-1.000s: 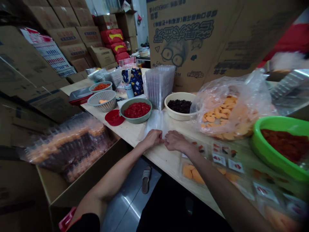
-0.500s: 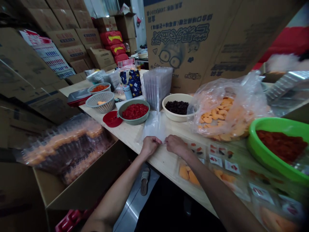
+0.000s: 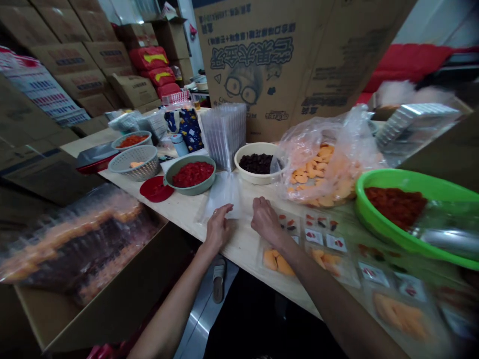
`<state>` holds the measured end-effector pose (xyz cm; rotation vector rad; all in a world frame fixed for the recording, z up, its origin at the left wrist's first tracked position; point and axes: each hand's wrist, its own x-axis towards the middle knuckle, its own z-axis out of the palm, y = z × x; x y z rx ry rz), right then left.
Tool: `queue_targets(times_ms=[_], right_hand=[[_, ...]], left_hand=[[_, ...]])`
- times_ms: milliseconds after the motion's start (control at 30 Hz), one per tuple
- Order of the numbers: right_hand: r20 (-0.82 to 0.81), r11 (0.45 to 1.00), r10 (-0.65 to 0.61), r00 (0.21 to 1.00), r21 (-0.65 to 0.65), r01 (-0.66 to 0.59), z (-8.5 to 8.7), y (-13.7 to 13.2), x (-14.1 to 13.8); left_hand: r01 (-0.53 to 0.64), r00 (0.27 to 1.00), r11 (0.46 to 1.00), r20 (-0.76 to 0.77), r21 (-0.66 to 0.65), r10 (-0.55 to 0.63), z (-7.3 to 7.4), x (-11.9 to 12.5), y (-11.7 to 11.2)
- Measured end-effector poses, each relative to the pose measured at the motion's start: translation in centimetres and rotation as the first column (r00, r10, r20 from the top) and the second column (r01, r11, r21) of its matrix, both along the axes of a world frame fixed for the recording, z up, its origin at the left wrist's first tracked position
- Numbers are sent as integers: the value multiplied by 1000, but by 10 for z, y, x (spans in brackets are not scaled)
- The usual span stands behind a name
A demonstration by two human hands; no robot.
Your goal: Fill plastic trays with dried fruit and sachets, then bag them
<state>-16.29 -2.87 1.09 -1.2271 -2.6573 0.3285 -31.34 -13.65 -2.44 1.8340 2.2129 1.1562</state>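
A flat pile of clear plastic bags [image 3: 223,193] lies on the pale wooden table [image 3: 187,209] in front of me. My left hand [image 3: 218,230] rests on the pile's near edge, fingers together and pinching the film. My right hand [image 3: 265,219] sits a little to the right at the bag's near right corner, knuckles up and fingers curled down onto it. Just right of that hand lie filled packets [image 3: 322,249] of orange slices and small red pieces.
Behind the bags stand a green bowl of red pieces [image 3: 190,174], a white bowl of dark fruit [image 3: 258,163], a stack of clear trays [image 3: 224,132] and a bag of orange slices [image 3: 322,169]. A green basin [image 3: 407,209] is at right. An open carton of packed trays [image 3: 75,244] stands at left.
My hands have drawn apart along the bag's near edge; they were touching before. The view has swung to the right, so everything sits further left in the picture.
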Motion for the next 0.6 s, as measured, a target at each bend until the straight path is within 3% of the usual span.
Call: queue_targets(times_ms=[100, 167, 233, 267, 333, 433, 533, 600], right_hand=[[-38, 989, 28, 999, -143, -33, 6, 9, 28], [-68, 973, 10, 998, -228, -25, 10, 10, 54], [12, 966, -111, 994, -233, 111, 13, 6, 80], [87, 959, -186, 979, -203, 200, 13, 2, 90], [235, 934, -290, 928, -141, 328, 12, -9, 103], [294, 917, -326, 898, -131, 376, 6, -22, 100], [169, 901, -360, 918, -193, 389, 2, -21, 85], [9, 830, -424, 906, -398, 392, -3, -13, 77]], left_hand=[[272, 957, 960, -123, 60, -263, 0, -8, -9], [210, 964, 975, -183, 76, -194, -1, -6, -11], [23, 983, 992, -185, 121, 0, -3, 8, -9], [-19, 982, 993, -184, 120, 41, -6, 20, -8], [73, 978, 996, -202, 51, -61, -12, 51, -5], [251, 943, 960, -192, -125, -272, -21, 93, -4], [222, 960, 953, -125, -207, -251, -25, 108, -5], [209, 972, 958, -61, -197, -225, -25, 103, -7]])
